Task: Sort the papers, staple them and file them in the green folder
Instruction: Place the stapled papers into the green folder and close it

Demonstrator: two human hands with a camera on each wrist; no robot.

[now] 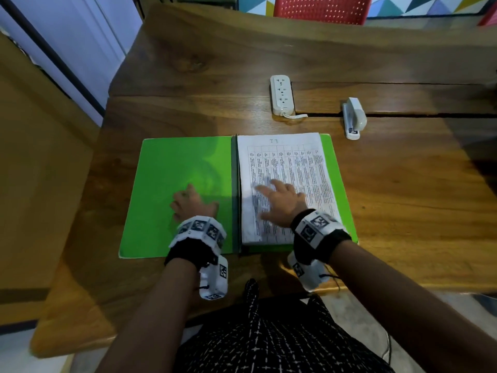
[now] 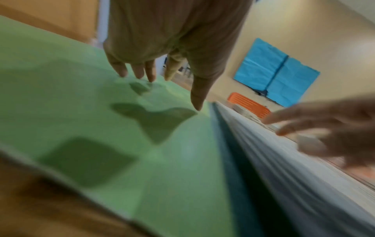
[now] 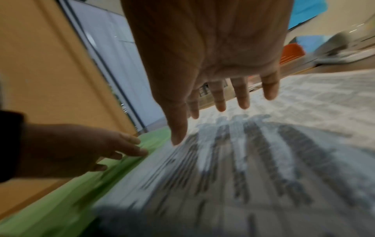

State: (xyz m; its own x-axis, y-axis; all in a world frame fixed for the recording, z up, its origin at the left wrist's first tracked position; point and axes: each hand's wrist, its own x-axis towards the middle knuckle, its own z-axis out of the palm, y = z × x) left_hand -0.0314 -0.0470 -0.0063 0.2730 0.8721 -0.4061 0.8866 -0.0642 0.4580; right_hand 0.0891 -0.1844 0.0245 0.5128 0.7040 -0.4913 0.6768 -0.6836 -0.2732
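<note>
The green folder [image 1: 166,184] lies wide open on the wooden table [image 1: 403,211]. A stack of printed papers [image 1: 285,162] with a table of text lies on its right half. My left hand [image 1: 188,205] hovers just over the bare left flap [image 2: 81,128] with relaxed fingers [image 2: 121,70], holding nothing. My right hand [image 1: 279,203] is spread flat low over the papers [image 3: 284,144], its fingers [image 3: 243,96] straight. A white stapler [image 1: 353,118] stands beyond the folder's far right corner, apart from both hands.
A white power strip [image 1: 281,95] lies behind the folder, beside a slot in the tabletop. A red chair [image 1: 322,9] stands past the far table edge. An orange-brown panel [image 1: 40,170] borders the table on the left.
</note>
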